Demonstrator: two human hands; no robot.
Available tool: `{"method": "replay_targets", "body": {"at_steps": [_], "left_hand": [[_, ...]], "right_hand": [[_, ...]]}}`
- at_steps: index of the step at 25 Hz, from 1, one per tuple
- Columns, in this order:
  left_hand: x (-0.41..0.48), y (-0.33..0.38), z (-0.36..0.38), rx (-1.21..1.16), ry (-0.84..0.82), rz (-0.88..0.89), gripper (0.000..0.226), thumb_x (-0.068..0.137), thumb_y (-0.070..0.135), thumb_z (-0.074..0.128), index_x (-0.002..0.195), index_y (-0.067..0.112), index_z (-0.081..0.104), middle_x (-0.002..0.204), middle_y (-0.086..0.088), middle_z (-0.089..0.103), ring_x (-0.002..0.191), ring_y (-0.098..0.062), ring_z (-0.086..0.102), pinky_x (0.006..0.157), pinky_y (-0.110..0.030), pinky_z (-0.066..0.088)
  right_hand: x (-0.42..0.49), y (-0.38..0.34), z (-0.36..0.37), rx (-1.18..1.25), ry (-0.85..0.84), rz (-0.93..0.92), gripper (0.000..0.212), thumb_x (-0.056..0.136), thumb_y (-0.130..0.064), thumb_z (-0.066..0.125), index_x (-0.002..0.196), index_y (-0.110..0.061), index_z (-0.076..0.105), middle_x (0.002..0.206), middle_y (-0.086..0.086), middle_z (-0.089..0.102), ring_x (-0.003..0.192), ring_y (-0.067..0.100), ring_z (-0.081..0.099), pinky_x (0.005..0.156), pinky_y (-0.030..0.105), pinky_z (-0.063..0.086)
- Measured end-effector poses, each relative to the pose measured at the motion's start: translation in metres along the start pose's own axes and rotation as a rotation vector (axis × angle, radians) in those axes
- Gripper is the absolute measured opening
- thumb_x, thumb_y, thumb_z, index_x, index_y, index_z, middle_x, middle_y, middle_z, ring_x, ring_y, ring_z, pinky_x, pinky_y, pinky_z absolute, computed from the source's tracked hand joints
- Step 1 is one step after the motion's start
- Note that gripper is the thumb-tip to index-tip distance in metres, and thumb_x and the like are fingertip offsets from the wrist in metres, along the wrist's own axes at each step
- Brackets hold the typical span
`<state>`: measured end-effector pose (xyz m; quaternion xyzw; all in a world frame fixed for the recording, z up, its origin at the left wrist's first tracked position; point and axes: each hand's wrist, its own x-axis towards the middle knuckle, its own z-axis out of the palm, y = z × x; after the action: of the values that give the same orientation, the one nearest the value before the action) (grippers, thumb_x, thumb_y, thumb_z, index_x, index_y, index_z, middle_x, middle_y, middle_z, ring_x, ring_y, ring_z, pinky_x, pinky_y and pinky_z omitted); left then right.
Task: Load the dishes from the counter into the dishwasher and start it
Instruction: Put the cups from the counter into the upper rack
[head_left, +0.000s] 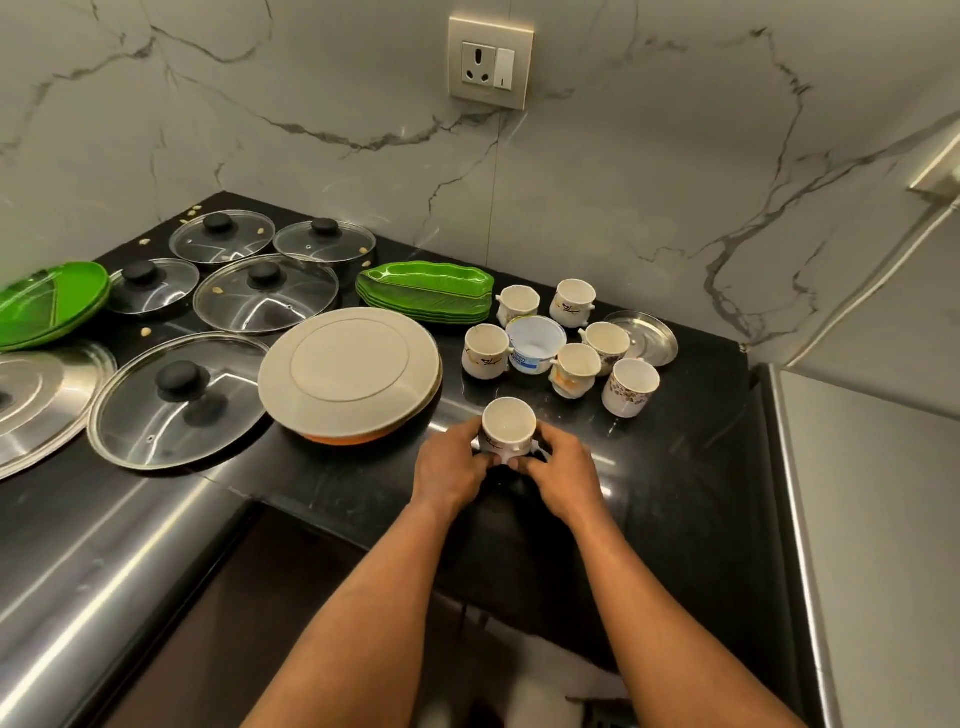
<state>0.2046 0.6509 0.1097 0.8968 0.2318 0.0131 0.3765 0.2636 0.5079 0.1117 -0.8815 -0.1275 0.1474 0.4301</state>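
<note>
— What are we gripping?

— A small white cup (508, 423). Our left hand (449, 462) and right hand (558, 467) both curl round its lower half, so the grip is closed on it from either side. It sits low over the black counter (675, 467), near the front edge. We cannot tell whether its base touches the stone.

— How do we expect it to handle?

— Light, stiff and breakable, we judge. It looks like glazed ceramic, so it may be slick if wet, and the little lugs on its sides could chip against a rack. One hand round the body would probably do, but two is the careful choice.

— And beyond it?

— Six more cups (630, 387) stand just behind, grouped round a white plastic tub (535, 343), with a small steel lid (649, 338) to their right. To the left lies a big upturned plate (349, 366), then glass lids (179, 400) with black knobs, and green trays (423, 291) stacked by the wall.

— The dishwasher?

— Not in view. With so much on the counter, we reckon most of the loading lies ahead.
</note>
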Motion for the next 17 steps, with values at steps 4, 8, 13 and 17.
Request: {"method": "replay_targets", "body": {"at_steps": [4, 8, 13, 17], "left_hand": [[-0.043, -0.014, -0.014, -0.013, -0.012, 0.029, 0.056, 0.085, 0.029, 0.073, 0.138, 0.033, 0.055, 0.132, 0.003, 0.064, 0.125, -0.022, 0.055, 0.101, -0.035, 0.042], [-0.1, -0.033, -0.024, -0.021, 0.012, 0.063, 0.058, 0.085, 0.028, 0.073, 0.139, 0.034, 0.054, 0.13, 0.003, 0.065, 0.123, -0.022, 0.057, 0.097, -0.037, 0.045], [-0.173, -0.055, -0.027, 0.014, 0.015, 0.125, 0.055, 0.081, 0.031, 0.076, 0.132, 0.035, 0.059, 0.12, 0.004, 0.07, 0.112, -0.022, 0.063, 0.091, -0.039, 0.052], [-0.226, -0.052, -0.022, 0.039, -0.007, 0.145, 0.056, 0.084, 0.03, 0.074, 0.136, 0.035, 0.056, 0.122, 0.002, 0.069, 0.115, -0.025, 0.06, 0.091, -0.038, 0.05]], "right_hand": [[-0.05, -0.006, 0.012, -0.02, 0.05, -0.02, 0.058, 0.078, -0.021, 0.079, 0.132, -0.026, 0.058, 0.127, -0.004, 0.064, 0.119, 0.016, 0.056, 0.091, 0.027, 0.042], [-0.108, -0.008, 0.032, -0.032, 0.101, -0.033, 0.06, 0.075, -0.024, 0.081, 0.131, -0.027, 0.059, 0.124, -0.002, 0.065, 0.116, 0.016, 0.057, 0.092, 0.032, 0.046], [-0.188, -0.002, 0.049, -0.014, 0.163, -0.072, 0.055, 0.072, -0.016, 0.082, 0.124, -0.019, 0.065, 0.114, 0.001, 0.07, 0.105, 0.017, 0.063, 0.084, 0.029, 0.049], [-0.243, 0.01, 0.045, 0.005, 0.193, -0.086, 0.053, 0.069, -0.021, 0.085, 0.119, -0.021, 0.067, 0.107, -0.002, 0.072, 0.1, 0.014, 0.065, 0.081, 0.03, 0.05]]}}
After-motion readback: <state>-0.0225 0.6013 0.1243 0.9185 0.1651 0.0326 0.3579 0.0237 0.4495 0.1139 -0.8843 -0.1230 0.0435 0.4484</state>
